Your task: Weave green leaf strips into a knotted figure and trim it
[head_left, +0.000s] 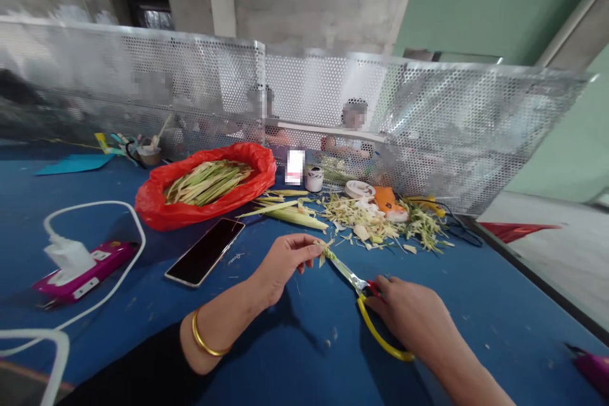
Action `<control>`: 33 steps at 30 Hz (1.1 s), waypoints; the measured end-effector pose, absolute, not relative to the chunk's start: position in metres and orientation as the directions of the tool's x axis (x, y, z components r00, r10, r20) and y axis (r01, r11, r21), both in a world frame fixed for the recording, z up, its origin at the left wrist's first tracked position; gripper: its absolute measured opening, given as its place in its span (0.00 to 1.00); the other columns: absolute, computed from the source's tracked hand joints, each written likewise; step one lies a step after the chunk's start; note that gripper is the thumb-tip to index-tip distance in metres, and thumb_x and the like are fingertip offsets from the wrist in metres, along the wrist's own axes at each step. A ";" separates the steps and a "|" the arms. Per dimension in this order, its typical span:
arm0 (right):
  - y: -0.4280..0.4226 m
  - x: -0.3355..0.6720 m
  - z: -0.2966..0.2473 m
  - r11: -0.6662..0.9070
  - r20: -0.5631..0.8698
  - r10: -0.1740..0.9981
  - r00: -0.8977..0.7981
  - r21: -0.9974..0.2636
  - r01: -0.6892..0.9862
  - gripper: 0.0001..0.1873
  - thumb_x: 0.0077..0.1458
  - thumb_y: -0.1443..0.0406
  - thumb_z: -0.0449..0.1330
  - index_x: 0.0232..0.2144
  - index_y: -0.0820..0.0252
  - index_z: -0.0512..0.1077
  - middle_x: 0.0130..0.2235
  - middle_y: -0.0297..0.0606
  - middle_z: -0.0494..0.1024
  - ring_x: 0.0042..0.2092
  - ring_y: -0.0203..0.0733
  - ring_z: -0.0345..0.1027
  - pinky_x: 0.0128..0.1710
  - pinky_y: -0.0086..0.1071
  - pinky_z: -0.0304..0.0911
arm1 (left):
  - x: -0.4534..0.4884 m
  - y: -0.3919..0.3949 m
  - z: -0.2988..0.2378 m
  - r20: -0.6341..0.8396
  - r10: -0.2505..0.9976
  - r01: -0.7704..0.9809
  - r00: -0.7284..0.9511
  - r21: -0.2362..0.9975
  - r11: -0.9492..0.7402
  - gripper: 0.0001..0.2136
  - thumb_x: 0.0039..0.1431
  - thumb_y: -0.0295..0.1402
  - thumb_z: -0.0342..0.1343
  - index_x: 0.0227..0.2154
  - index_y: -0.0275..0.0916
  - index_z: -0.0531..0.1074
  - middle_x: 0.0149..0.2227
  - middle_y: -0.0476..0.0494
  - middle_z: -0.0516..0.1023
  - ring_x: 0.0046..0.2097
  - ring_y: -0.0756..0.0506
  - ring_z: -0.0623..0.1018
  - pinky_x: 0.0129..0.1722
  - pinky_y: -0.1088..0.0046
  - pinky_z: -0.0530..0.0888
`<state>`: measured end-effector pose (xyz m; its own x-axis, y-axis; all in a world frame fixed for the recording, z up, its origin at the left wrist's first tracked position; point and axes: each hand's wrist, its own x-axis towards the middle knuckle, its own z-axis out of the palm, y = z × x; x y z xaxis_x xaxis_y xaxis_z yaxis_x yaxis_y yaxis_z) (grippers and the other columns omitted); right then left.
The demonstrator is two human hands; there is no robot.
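Observation:
My left hand [280, 264] pinches a small pale green plant piece [324, 250] between thumb and fingers, just above the blue table [295, 336]. My right hand [409, 314] is closed around the yellow handles of a pair of scissors [361, 292]. The blades point up and left and meet the plant piece at my left fingertips. A gold bangle [204, 342] circles my left wrist. Behind the hands lie a few long green stalks [290, 212] and a heap of pale trimmings [375, 219].
A red bag [157, 209] of cut green strips stands at back left. A black phone [205, 251] lies left of my left hand. A pink device [80, 276] with a white charger and cable is at far left. A perforated metal screen [428, 120] closes the back, people behind it.

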<state>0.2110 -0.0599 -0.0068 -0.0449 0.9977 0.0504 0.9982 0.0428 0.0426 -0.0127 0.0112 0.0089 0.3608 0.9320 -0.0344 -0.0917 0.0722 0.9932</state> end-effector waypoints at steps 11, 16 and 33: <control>-0.042 0.158 0.022 0.095 0.094 0.995 -0.012 -0.976 0.196 0.17 0.48 0.53 0.63 0.23 0.62 0.75 0.22 0.36 0.77 0.28 0.40 0.69 0.33 0.31 0.64 | -0.012 0.008 0.014 0.118 0.902 -0.105 0.415 0.991 -0.081 0.13 0.47 0.36 0.65 0.38 0.40 0.80 0.29 0.49 0.76 0.30 0.51 0.67 0.28 0.77 0.62; -0.045 0.156 0.003 0.251 0.380 0.909 0.173 -0.828 0.502 0.12 0.55 0.57 0.59 0.27 0.59 0.75 0.26 0.35 0.78 0.29 0.40 0.69 0.30 0.29 0.60 | -0.009 0.006 0.007 -0.102 0.930 -0.184 0.352 0.967 0.176 0.18 0.48 0.44 0.64 0.39 0.37 0.77 0.34 0.46 0.78 0.31 0.50 0.72 0.28 0.76 0.66; -0.049 0.161 -0.013 0.436 0.719 0.695 0.014 -0.436 0.787 0.07 0.60 0.62 0.59 0.31 0.55 0.75 0.30 0.32 0.81 0.32 0.39 0.73 0.40 0.34 0.60 | -0.005 0.003 0.003 -0.065 0.922 -0.064 0.383 0.993 0.097 0.07 0.43 0.33 0.65 0.27 0.36 0.78 0.25 0.48 0.78 0.28 0.50 0.72 0.30 0.75 0.66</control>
